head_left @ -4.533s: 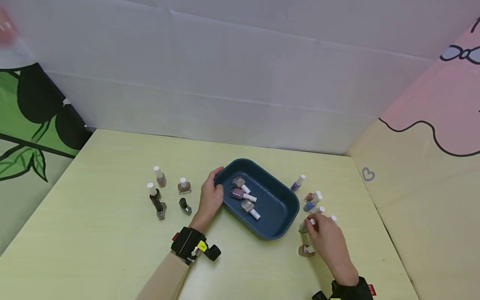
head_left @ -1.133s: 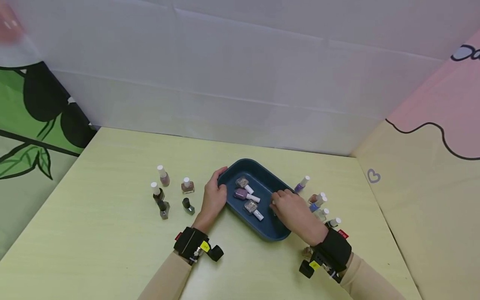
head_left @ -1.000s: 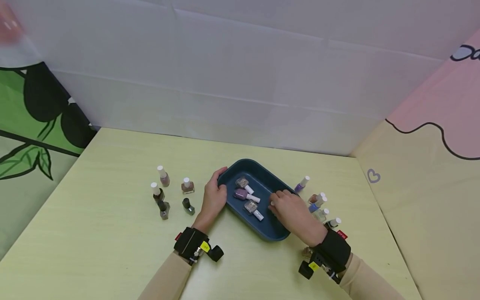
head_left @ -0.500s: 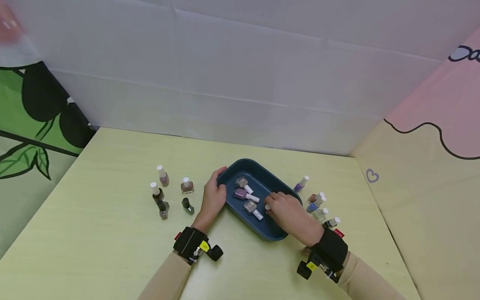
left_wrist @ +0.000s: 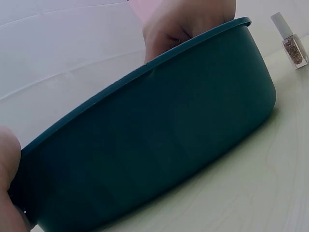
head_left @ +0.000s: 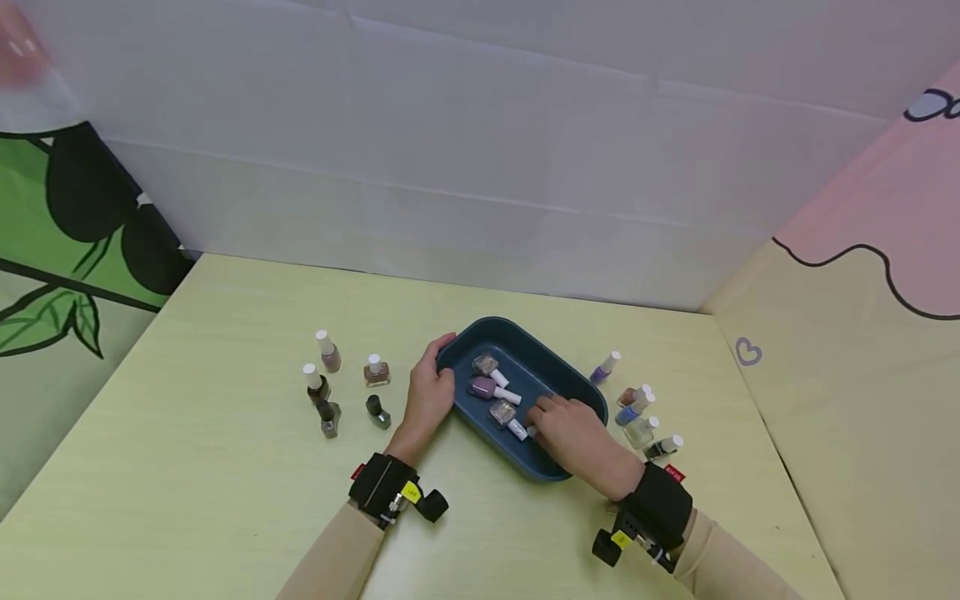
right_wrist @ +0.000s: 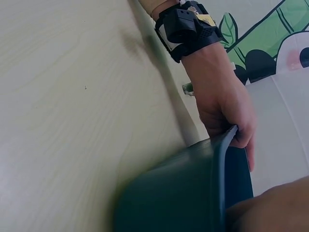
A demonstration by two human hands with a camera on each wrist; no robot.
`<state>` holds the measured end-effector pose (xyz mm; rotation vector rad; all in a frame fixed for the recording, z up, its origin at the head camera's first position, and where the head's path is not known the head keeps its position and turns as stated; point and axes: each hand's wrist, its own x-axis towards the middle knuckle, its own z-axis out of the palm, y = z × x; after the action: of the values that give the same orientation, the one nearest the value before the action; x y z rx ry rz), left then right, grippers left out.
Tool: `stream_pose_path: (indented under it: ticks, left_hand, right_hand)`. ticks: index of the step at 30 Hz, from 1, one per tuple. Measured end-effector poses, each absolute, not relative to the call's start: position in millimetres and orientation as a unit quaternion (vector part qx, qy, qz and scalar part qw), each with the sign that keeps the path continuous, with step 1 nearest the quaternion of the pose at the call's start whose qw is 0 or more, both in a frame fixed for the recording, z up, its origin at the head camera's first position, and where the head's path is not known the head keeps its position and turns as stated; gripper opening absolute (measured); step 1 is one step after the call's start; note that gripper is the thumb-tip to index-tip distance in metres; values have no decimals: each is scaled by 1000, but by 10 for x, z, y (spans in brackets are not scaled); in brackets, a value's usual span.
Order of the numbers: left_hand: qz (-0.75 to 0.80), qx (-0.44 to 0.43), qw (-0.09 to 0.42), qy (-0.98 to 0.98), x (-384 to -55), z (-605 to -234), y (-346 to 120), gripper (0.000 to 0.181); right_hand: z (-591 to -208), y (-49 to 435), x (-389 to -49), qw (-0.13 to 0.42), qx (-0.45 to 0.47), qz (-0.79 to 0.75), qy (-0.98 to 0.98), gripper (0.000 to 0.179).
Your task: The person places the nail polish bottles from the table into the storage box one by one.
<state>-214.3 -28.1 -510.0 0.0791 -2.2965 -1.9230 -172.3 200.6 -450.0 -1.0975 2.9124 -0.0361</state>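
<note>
My left hand [head_left: 426, 396] grips the left end of a dark blue tray [head_left: 517, 333], thumb over its rim. Inside lie two clear glitter nail polish bottles [head_left: 502, 412] and a purple nail polish bottle [head_left: 482, 387], all with white caps. Reaching into the tray's right half, my right hand [head_left: 581, 437] pinches a nail polish bottle whose pale cap [head_left: 532, 432] shows at the fingertips; its body is mostly hidden by the hand. In the left wrist view the tray wall [left_wrist: 159, 121] covers the right fingertips. The right wrist view shows the left thumb over the rim.
Several nail polish bottles [head_left: 377, 371] stand left of the tray, with white or black caps. To its right are several more, including a purple one [head_left: 603, 367] and a blue one [head_left: 635, 404]. A glitter bottle [left_wrist: 293, 48] stands beyond the tray in the left wrist view.
My right hand has carried a nail polish bottle from the right-hand group into the tray, then shifted slightly left and nearer within it. The left hand keeps its grip on the tray.
</note>
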Motion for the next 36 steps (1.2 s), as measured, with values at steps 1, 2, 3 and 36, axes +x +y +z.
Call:
stream_pose_path:
  ticks: [1,2,3,36]
  left_hand:
    - [-640,26,72,-765,-2144,-5099,-281,57]
    - [-640,27,71,-765,-2145,-5097,-279,57]
    - [-639,28,70,-765,-2147,-5096,-278,57]
    - [-640,28,85,-763,-2138,-5092,-277,57]
  right_hand:
    - [-4499,2006,-1719,16,-353,-11,935,9]
    - [-4501,2007,-1717,16,-354,-11,935,9]
    - [-4501,2007,-1714,16,-355,-10,935,9]
    - [-4428,2181,-1620,-58,-339,-63,937,17]
